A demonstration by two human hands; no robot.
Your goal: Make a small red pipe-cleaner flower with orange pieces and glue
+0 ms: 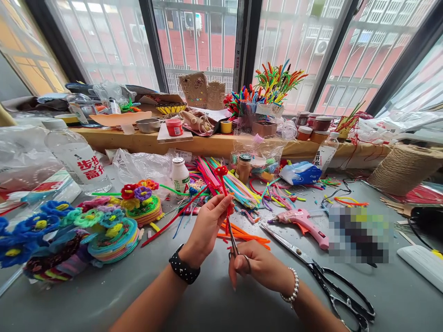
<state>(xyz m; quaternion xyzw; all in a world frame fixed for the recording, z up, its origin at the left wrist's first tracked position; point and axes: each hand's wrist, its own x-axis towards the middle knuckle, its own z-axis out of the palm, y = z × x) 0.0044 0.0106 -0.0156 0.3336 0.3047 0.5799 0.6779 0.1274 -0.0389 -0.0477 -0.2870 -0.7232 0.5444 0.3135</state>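
Between the thumb and fingers of my left hand is a red pipe cleaner, curled into a small coiled head at its top with the stem running down. My right hand has its fingers through the handles of small scissors, whose blades point up to the red stem just under my left fingers. Whether the blades touch the stem I cannot tell. Orange pipe cleaners lie on the table behind my hands. To the right, large black-handled scissors lie open beside a pink glue gun.
Pipe-cleaner flowers stand at the left near a water bottle. A pile of loose pipe cleaners, a white bottle and a brown jar are behind my hands. A twine spool stands at the right.
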